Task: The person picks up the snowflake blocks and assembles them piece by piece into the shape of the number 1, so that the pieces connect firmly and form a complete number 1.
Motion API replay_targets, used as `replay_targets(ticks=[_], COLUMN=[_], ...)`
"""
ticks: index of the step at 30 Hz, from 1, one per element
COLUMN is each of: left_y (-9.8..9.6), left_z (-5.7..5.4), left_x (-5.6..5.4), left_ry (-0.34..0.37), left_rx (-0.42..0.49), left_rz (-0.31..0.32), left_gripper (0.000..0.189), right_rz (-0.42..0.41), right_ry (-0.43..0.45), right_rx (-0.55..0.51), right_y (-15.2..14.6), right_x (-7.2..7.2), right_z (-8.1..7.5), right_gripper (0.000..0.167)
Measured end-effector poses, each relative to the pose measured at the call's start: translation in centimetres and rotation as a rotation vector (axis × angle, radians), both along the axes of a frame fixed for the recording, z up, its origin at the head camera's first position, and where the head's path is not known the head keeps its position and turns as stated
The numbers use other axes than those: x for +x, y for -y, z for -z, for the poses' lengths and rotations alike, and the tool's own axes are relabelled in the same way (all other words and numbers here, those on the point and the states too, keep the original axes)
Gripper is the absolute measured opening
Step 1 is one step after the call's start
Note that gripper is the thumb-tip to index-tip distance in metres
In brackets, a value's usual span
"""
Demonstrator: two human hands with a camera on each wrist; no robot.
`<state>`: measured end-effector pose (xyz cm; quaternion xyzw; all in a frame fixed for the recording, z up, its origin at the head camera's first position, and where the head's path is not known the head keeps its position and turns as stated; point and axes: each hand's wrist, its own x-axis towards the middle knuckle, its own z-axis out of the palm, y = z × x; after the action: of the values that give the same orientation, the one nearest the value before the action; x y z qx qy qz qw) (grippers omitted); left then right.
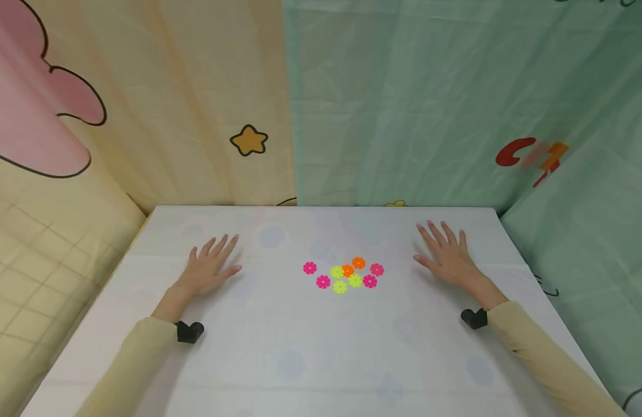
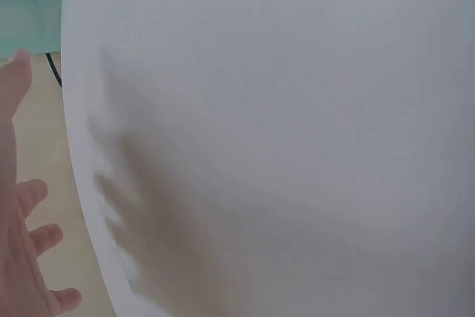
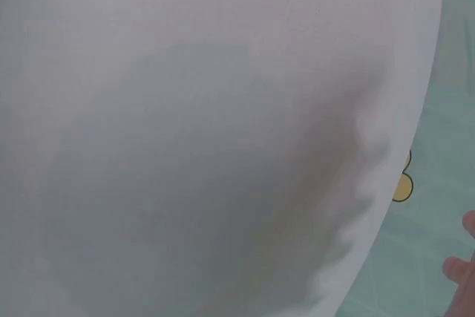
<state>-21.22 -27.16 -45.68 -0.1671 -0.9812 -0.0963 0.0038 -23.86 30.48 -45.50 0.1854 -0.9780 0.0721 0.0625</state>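
Observation:
Several small round discs with a citrus-slice or flower pattern lie flat on the white table in the head view. Pink discs (image 1: 323, 282) sit at both ends of the group, with yellow-green discs (image 1: 340, 287) and orange discs (image 1: 359, 263) between them, some overlapping. To their left, my left hand (image 1: 208, 271) is spread with straight fingers and holds nothing. My right hand (image 1: 448, 259) is likewise spread, to the right of the discs. In both wrist views each hand casts a soft shadow on the cloth, and only part of the hand shows at the edge.
A white cloth with faint pale dots covers the table (image 1: 300, 359). Behind it hang a cream curtain (image 1: 206, 87) and a green curtain (image 1: 393, 104), which also run along the sides. Black mounts (image 1: 189, 332) sit at both wrists.

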Motion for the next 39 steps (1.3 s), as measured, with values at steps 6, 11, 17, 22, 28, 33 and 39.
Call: replay_targets(ticks=[6, 11, 17, 22, 28, 33, 39], left_y=[-2.6, -5.3, -8.6, -10.9, -13.5, -15.4, -16.6], left_z=[-0.1, -0.1, -0.4, 0.0, 0.2, 0.2, 0.7], left_x=[0.1, -0.5, -0.8, -1.0, -1.6, -1.7, -1.3], left_ry=[-0.021, -0.041, -0.097, -0.080, 0.033, 0.070, 0.110], left_rx=[0.035, 0.110, 0.203, 0.340, 0.435, 0.428, 0.421], left_rz=[0.009, 0.002, 0.011, -0.018, -0.103, -0.138, -0.189], left_gripper=[0.066, 0.055, 0.042, 0.037, 0.035, 0.032, 0.032], right_rz=[-0.054, -0.091, -0.097, -0.052, 0.008, 0.055, 0.071], right_ry=[-0.066, -0.107, -0.070, 0.079, 0.216, 0.299, 0.337], right_rx=[-0.042, -0.109, -0.234, -0.363, -0.481, -0.512, -0.516], right_y=[1.4, 3.0, 5.2, 6.9, 8.4, 9.1, 9.2], right_x=[0.2, 0.2, 0.2, 0.6, 0.5, 0.4, 0.6], right_z=[-0.4, -0.9, -0.8, -0.7, -0.4, 0.1, 0.7], right_gripper=[0.066, 0.056, 0.050, 0.048, 0.044, 0.041, 0.038])
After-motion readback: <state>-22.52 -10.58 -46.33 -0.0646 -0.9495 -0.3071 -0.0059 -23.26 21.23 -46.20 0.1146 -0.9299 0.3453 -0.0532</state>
